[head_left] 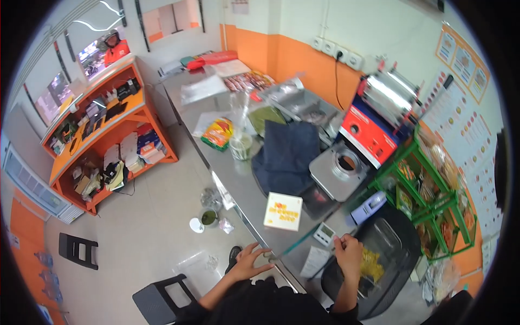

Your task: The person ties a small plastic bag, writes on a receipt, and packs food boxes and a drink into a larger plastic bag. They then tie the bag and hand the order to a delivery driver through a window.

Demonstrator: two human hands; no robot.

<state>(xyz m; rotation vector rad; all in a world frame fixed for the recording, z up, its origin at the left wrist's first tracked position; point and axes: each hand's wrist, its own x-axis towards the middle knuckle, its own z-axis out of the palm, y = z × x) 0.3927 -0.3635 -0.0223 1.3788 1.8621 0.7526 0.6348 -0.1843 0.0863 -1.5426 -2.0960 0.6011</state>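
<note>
left hand (249,264): fingers spread wide, by the edge of the steel counter (238,184). right hand (348,253): fingertips drawn close together by the black tub (402,279) with yellow pieces (372,264) in it; cannot tell whether they grip anything. white timer (325,234) noted on the counter, just beside the right hand. beyond: lettered box (283,211), dark cloth (291,149). person in red (115,50) at the window.
</note>
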